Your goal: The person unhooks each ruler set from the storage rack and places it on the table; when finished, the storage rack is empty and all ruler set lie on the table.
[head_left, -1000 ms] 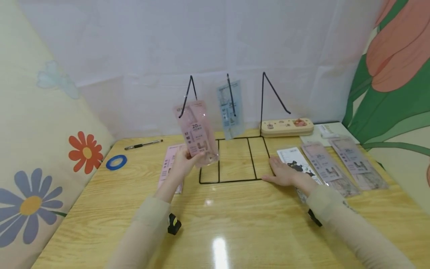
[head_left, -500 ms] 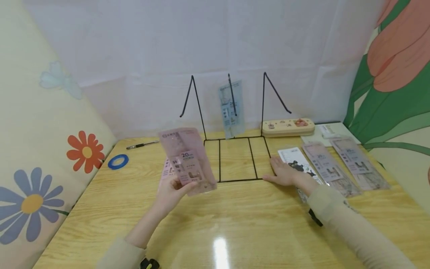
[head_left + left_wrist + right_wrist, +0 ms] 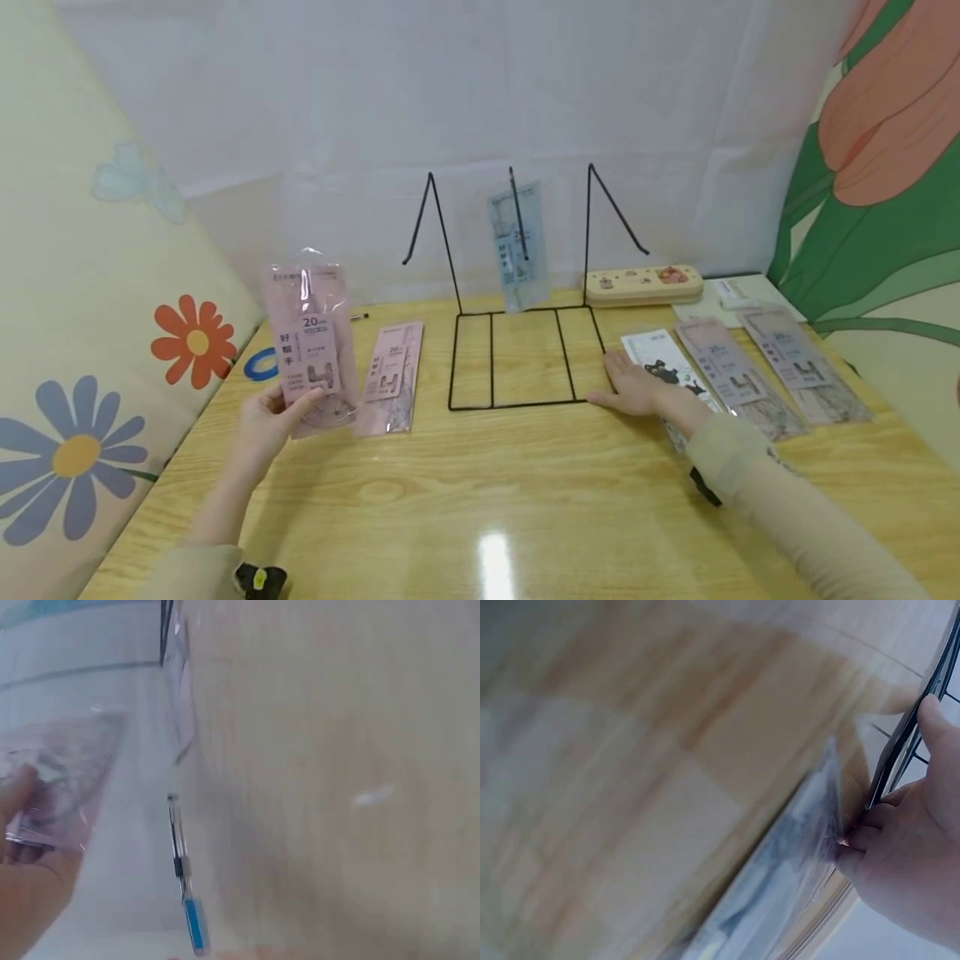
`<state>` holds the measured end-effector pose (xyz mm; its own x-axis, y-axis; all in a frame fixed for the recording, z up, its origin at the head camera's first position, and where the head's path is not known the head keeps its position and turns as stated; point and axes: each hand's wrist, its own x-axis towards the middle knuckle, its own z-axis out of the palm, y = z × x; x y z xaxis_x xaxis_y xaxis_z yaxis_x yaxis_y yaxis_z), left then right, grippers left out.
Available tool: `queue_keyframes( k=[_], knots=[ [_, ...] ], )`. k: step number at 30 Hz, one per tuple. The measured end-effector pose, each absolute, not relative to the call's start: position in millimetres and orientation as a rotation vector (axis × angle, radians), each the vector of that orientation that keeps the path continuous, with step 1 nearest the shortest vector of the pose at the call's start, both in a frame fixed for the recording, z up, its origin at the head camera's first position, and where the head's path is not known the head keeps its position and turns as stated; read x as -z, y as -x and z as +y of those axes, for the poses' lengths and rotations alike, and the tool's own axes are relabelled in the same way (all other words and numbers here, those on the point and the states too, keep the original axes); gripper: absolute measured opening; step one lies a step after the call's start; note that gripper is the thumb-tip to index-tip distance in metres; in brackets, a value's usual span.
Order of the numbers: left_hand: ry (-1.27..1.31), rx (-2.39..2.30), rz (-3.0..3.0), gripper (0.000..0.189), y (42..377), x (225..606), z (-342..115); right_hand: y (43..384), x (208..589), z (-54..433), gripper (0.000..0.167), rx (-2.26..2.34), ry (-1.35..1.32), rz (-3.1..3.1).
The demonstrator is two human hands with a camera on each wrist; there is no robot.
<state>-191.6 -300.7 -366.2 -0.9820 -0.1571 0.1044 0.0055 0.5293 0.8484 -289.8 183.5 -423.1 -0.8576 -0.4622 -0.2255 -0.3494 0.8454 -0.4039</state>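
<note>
At the left, my left hand (image 3: 264,421) pinches a pink plastic packet (image 3: 309,346) by its lower edge, thumb in front, and holds it upright above the table. The packet's clear front shows a printed label marked 20. My right hand (image 3: 633,389) lies low with straight fingers at the right side of a black wire display rack (image 3: 492,358). In the right wrist view its thumb and fingers meet the rack's wire (image 3: 897,750), and a clear packet (image 3: 780,862) lies by its fingers. A blue packet (image 3: 512,279) hangs on the rack's middle prong.
Another pink packet (image 3: 392,375) lies left of the rack. A cat-print packet (image 3: 660,354) and two pink packets, one nearer (image 3: 723,367), lie to the right. A cream pencil case (image 3: 643,287) stands behind. A blue tape ring (image 3: 258,364) and a pen (image 3: 180,862) are at the left.
My left hand has carried the pink packet away from the rack's left prong, down and then left, past the lying pink packet. My right hand has stayed in place.
</note>
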Motion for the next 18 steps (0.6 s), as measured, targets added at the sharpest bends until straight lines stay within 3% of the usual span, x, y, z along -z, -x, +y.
queue_keyframes(
  k=[3, 13, 18],
  knots=[
    [-0.208, 1.239, -2.766, 0.056, 196.9, 364.3, -320.9, 288.7, 422.3, 183.5, 0.088, 0.509, 0.603, 2.700],
    [-0.444, 1.139, -3.049, 0.056, 216.7, 359.2, -338.0, 289.5, 424.1, 183.8, 0.087, 0.493, 0.605, 2.706],
    [-0.512, 0.919, -3.078, 0.069, 224.9, 359.2, -331.6, 289.8, 424.3, 183.4, 0.087, 0.495, 0.599, 2.704]
  ],
)
